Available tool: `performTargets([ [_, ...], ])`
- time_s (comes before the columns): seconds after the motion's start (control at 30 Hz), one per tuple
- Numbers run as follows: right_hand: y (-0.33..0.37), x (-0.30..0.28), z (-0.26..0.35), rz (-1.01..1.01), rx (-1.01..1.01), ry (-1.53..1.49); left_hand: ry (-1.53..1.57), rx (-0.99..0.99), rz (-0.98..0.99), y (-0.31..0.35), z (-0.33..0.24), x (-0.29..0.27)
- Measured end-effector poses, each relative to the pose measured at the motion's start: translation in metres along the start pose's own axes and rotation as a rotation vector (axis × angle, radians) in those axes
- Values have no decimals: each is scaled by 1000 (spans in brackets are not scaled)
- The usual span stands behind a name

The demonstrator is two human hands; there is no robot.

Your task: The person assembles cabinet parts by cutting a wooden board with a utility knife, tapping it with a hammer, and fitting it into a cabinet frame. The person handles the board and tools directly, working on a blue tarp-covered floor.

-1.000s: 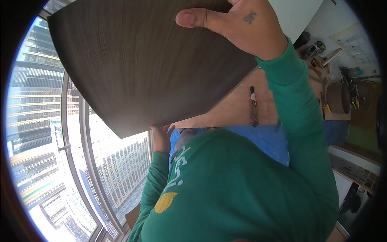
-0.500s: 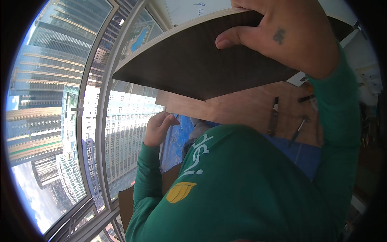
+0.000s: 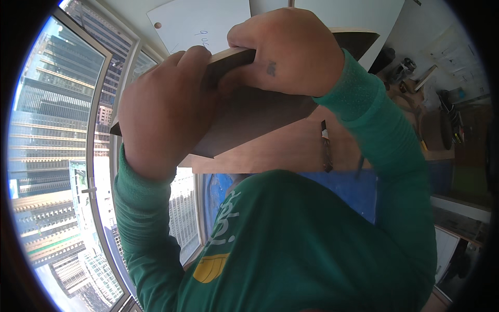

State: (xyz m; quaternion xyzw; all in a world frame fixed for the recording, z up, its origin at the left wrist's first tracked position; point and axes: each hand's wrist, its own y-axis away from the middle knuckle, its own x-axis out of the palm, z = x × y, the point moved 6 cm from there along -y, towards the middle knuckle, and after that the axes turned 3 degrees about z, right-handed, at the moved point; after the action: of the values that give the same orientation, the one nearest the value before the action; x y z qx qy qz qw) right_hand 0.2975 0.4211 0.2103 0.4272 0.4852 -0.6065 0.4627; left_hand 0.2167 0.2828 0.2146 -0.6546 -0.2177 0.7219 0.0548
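A dark brown wooden board (image 3: 254, 114) with a pale cut edge is held up in front of me, tilted above the workbench. My right hand (image 3: 293, 54) grips its upper edge, thumb on the dark face and fingers over the far side. Just left of it, my left hand (image 3: 166, 104) is closed around the same edge, its back hiding the board's left part. Below the board, a dark knife-like tool (image 3: 326, 148) lies on the wooden bench top (image 3: 265, 151). Near my right sleeve, a slim tool's handle (image 3: 360, 165) shows only in part.
Tall windows (image 3: 93, 156) run along my left side. Blue material (image 3: 343, 190) shows at the bench's near edge. White sheets or panels (image 3: 208, 23) stand behind the board. Tools and clutter, including a dark round container (image 3: 436, 130), sit at the right.
My left hand has risen from beside the bench and taken hold of the board's upper edge. The right hand has shifted left with the board, and my view has turned somewhat right.
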Motion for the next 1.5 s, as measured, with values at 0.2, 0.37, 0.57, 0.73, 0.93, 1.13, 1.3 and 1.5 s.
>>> performTargets([
  [0.2,62,-31,-21,-607,-187,-113,128,6,-11,-9,-17,5],
  [0.37,244,-36,-135,-1249,34,-480,134,59,3,16,-20,22],
  [0.57,294,201,-176,-231,730,-995,166,59,-67,11,-13,37],
  [0.73,234,266,-162,-343,751,-1191,219,-19,-29,10,-12,36],
  [0.93,213,223,-159,-499,617,-1161,335,-272,2,39,30,43],
  [1.13,168,141,-137,-384,503,-861,704,-551,12,118,95,90],
  [1.3,125,121,-123,-295,358,-709,877,-635,84,179,107,147],
  [1.5,94,111,-92,-213,249,-509,1156,-733,101,233,110,214],
])
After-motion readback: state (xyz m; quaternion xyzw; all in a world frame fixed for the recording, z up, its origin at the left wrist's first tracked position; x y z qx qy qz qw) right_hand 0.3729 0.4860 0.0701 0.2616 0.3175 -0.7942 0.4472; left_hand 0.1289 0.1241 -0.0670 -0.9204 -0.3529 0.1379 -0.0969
